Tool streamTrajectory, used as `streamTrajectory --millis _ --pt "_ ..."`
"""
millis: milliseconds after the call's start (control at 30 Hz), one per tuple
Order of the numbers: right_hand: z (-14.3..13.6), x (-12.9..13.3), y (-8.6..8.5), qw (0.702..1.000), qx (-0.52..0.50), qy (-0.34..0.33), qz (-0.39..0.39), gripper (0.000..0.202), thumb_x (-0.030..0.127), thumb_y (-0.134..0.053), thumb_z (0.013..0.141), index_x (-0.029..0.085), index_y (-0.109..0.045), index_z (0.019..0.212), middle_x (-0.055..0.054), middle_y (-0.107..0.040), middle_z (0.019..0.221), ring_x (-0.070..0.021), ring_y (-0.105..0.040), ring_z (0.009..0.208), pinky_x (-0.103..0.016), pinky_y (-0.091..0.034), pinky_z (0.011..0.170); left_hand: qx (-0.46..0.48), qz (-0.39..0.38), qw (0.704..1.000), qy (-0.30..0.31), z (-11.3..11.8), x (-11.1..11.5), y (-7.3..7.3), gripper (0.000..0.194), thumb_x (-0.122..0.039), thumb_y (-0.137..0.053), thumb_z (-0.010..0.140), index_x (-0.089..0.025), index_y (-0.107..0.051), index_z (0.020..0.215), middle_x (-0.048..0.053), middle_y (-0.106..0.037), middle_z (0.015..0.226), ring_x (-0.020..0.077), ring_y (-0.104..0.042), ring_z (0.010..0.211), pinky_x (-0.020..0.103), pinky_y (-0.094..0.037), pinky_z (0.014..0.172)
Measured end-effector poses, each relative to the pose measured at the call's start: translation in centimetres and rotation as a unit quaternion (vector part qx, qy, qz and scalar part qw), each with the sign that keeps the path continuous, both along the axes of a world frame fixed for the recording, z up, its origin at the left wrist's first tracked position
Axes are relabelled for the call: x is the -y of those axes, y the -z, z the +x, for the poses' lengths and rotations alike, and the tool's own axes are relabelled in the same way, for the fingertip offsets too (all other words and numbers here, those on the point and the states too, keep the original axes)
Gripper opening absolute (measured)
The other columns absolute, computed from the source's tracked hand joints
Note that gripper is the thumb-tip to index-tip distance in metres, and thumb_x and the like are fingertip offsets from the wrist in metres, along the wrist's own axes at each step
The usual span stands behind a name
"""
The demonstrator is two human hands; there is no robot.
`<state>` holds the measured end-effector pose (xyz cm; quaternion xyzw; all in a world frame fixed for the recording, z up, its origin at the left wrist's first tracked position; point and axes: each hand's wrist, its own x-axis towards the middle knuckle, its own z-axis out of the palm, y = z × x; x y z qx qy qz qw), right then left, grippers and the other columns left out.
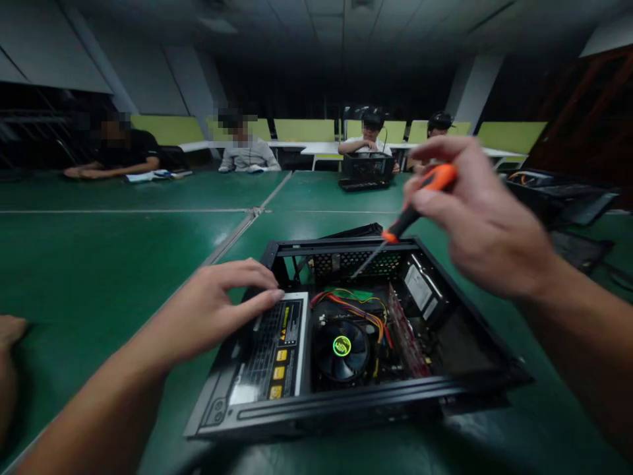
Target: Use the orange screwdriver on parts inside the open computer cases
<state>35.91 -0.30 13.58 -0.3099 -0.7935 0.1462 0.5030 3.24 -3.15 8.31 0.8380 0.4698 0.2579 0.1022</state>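
An opened black computer case (346, 406) lies on its side on the green table. My right hand (475, 211) grips an orange and black screwdriver (410, 214), its thin shaft slanting down into the far part of the case; whether the tip touches anything is unclear. Fingers extended, my left hand (232, 293) rests on the case's left edge and the corner of the labelled power supply (289, 349). Inside sit a round cooling fan (341, 349), coloured cables (363, 311), a reddish upright card (405, 333) and a box with a white label (420, 287).
Across the green table (99, 257), a person (368, 142) handles another computer case (366, 170); other people sit along the far side. More dark computer parts (558, 198) lie at the right. Another person's hand (10, 330) shows at the left edge.
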Motion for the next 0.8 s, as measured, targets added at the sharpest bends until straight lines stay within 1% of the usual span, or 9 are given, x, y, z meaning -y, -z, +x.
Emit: streamTrajectory --millis 67,133,233,333,433,500,567,633,800 --pt "5.0 0.7 -0.1 0.982 -0.19 -0.01 -0.023 0.036 0.006 -0.047 0.077 0.026 -0.056 0.105 0.0 -0.053 0.087 -0.0159 -0.061 0.073 -0.037 -0.052 0.071 -0.118 -0.052 0.991 0.025 4.2 0.3 -2.4 0.023 -0.046 -0.062 0.086 -0.028 -0.077 0.083 0.002 -0.074 0.085 0.0209 -0.069 0.076 0.031 -0.053 0.07" --pt "9.5 1.6 1.4 0.953 -0.287 -0.013 -0.095 0.034 0.006 -0.048 0.066 0.027 -0.061 0.089 0.001 -0.05 0.073 -0.0119 -0.051 0.049 -0.031 -0.049 0.051 -0.251 -0.103 0.962 0.037 8.9 0.5 -2.9 0.025 -0.044 -0.061 0.086 -0.027 -0.078 0.082 0.004 -0.075 0.08 0.0233 -0.07 0.074 0.033 -0.053 0.069" --pt "13.5 2.9 6.4 0.932 -0.264 0.098 -0.226 0.012 0.023 -0.062 0.075 0.027 -0.069 0.084 0.001 -0.057 0.066 -0.006 -0.034 0.035 -0.03 -0.048 0.044 -0.398 -0.149 0.905 0.022 14.9 0.2 -0.8 0.04 -0.055 -0.065 0.078 -0.018 -0.079 0.077 0.015 -0.075 0.078 0.0329 -0.072 0.075 0.041 -0.055 0.068" --pt "14.0 3.9 12.0 0.902 -0.175 0.089 -0.385 0.041 0.048 -0.07 0.082 0.024 -0.072 0.115 -0.003 -0.07 0.08 -0.0062 -0.037 0.039 -0.039 -0.057 0.063 -0.43 -0.169 0.887 0.021 17.8 -0.2 2.2 0.042 -0.049 -0.075 0.067 -0.011 -0.079 0.084 0.023 -0.075 0.089 0.0404 -0.072 0.084 0.047 -0.056 0.073" --pt "12.5 4.7 15.6 0.864 -0.167 -0.007 -0.476 0.065 0.057 -0.066 0.084 0.024 -0.057 0.14 0.0 -0.067 0.062 -0.0115 -0.043 0.038 -0.035 -0.053 0.055 -0.415 -0.181 0.892 0.009 17.8 -0.4 3.4 0.028 -0.033 -0.075 0.063 -0.012 -0.079 0.082 0.021 -0.076 0.089 0.0372 -0.072 0.083 0.042 -0.056 0.072" --pt "11.3 5.2 16.4 0.839 -0.21 -0.068 -0.498 0.063 0.053 -0.066 0.085 0.025 -0.056 0.14 -0.002 -0.072 0.07 -0.0186 -0.061 0.053 -0.035 -0.054 0.062 -0.39 -0.193 0.9 -0.016 16.7 -0.9 2.9 0.023 -0.031 -0.073 0.063 -0.014 -0.079 0.077 0.017 -0.076 0.081 0.0317 -0.072 0.076 0.035 -0.054 0.065" --pt "9.8 5.7 16.2 0.826 -0.261 -0.103 -0.489 0.055 0.047 -0.067 0.086 0.025 -0.061 0.135 -0.006 -0.077 0.096 -0.0246 -0.07 0.084 -0.038 -0.055 0.08 -0.353 -0.204 0.912 -0.042 15.2 -1.8 1.9 0.023 -0.034 -0.069 0.066 -0.016 -0.079 0.076 0.011 -0.075 0.074 0.0254 -0.07 0.07 0.028 -0.05 0.057" --pt "7.9 6.2 15.6 0.832 -0.275 -0.119 -0.467 0.051 0.042 -0.068 0.086 0.024 -0.062 0.134 -0.006 -0.072 0.118 -0.0271 -0.065 0.109 -0.04 -0.049 0.096 -0.309 -0.208 0.926 -0.057 13.5 -3.1 1.1 0.026 -0.039 -0.063 0.074 -0.018 -0.079 0.078 0.005 -0.073 0.071 0.0194 -0.068 0.065 0.023 -0.045 0.053" --pt "0.0 7.4 14.6 0.868 -0.254 -0.165 -0.393 0.06 0.043 -0.068 0.088 0.022 -0.052 0.142 -0.005 -0.06 0.138 -0.0286 -0.049 0.133 -0.046 -0.035 0.114 -0.241 -0.176 0.95 -0.087 8.1 -5.3 1.2 0.025 -0.035 -0.061 0.074 -0.019 -0.073 0.058 0.002 -0.066 0.055 0.0151 -0.059 0.051 0.022 -0.038 0.049"
